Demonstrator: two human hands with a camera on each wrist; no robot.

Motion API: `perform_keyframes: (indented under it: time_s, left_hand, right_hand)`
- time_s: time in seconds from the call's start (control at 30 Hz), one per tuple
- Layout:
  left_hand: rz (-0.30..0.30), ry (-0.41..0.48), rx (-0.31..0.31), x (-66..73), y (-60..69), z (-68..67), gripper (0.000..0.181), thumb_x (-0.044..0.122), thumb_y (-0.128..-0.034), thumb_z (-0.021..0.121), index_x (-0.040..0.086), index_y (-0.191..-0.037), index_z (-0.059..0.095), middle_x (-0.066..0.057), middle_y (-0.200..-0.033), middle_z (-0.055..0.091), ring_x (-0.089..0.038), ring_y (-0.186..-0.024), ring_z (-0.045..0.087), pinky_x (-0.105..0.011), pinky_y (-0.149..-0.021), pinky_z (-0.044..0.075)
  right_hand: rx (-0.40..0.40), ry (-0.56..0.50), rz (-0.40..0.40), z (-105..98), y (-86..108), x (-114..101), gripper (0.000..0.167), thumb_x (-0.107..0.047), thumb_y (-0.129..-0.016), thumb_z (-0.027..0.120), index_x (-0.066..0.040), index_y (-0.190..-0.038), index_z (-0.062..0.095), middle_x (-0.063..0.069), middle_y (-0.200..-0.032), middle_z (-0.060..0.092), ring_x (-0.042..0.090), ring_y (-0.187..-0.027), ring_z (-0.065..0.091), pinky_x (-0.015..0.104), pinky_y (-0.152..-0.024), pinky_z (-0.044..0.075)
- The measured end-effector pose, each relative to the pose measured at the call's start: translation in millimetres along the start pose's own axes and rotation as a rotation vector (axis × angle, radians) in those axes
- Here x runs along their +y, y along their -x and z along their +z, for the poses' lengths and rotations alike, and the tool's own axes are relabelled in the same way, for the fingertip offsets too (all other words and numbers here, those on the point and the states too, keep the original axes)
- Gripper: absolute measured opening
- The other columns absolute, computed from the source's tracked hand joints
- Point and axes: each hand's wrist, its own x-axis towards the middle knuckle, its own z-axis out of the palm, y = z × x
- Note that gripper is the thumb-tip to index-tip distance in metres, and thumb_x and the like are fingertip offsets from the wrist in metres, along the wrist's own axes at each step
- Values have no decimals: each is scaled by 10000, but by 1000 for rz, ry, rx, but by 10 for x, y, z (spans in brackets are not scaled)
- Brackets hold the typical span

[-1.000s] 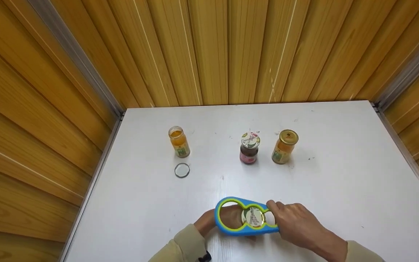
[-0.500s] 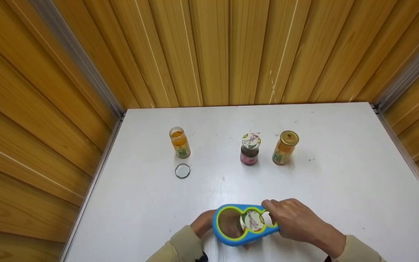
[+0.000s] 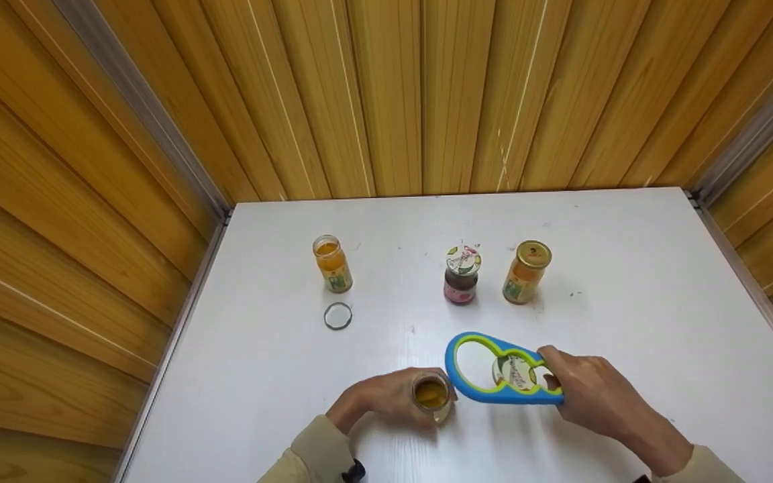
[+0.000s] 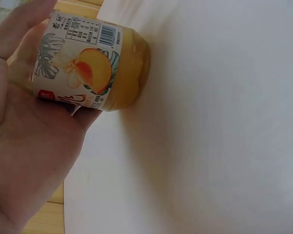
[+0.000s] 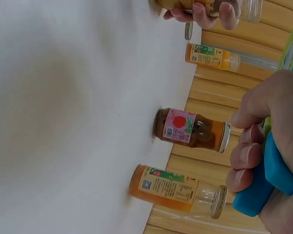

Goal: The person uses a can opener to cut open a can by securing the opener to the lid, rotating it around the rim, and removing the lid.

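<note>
My left hand [image 3: 403,397] grips a glass jar of yellow fruit [image 3: 431,394], its mouth uncovered; the left wrist view shows the peach picture on its label [image 4: 78,66]. To the right, my right hand [image 3: 594,392] holds a blue and green jar opener [image 3: 461,389] by its narrow end, fingers curled round it in the right wrist view. A patterned lid [image 3: 515,373] sits in the opener's middle ring, apart from the jar. Whether the jar's base touches the table is hard to tell.
On the white table [image 3: 259,376] stand an open orange jar [image 3: 334,268] with a loose lid [image 3: 338,316] before it, a lidded dark jar with a pink label [image 3: 460,285], and a gold-lidded orange jar [image 3: 525,275]. Wood-patterned walls [image 3: 393,100] enclose the back and sides.
The lid has come off the jar and moved right and up with the opener in my right hand. My left hand keeps hold of the uncovered jar, now slightly further left.
</note>
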Motion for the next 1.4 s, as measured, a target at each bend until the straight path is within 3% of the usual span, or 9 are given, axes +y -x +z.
perform_keyframes:
  time_s: [0.27,0.47,0.77,1.1,1.4]
  left_hand:
    - [-26,-70,229,-84,101,-326,475,141,-821,833,175,-1256,645,94,-1237,632,-111,-1133,551,-334,-1063,406]
    - [-54,-50,416,-177,72,-558,444,135,-816,834,165,-1219,650,53,-1215,649,-155,-1138,553,-378,-1058,401]
    - [-119,98,761,-247,-153,-755,484,127,-839,852,93,-1254,604,-48,-1277,608,-238,-1246,521,-464,-1151,353]
    - [-154,108,1096,-313,-508,-930,612,207,-846,869,49,-1334,536,-129,-1325,609,-272,-1257,567,-434,-1108,434]
    - [-117,83,1313,-357,-795,-1009,621,189,-842,880,43,-1336,532,-133,-1321,624,-266,-1234,590,-402,-1097,452]
  right_hand:
    - [71,43,63,-15,154,172,488,0,-766,853,-71,-1165,581,38,-847,720,48,-602,534,216,-555,490]
    - [52,44,134,-34,224,253,535,-16,-755,864,-30,-1202,571,98,-886,729,116,-630,599,303,-586,550]
    - [91,37,161,-28,281,360,583,14,-685,876,-11,-1173,558,100,-841,705,118,-606,578,310,-553,528]
    - [73,25,202,-32,310,409,611,5,-674,880,5,-1190,552,143,-872,715,151,-619,612,344,-570,565]
    - [38,29,267,-33,337,400,637,-15,-680,894,26,-1220,559,161,-901,712,160,-605,581,346,-583,568]
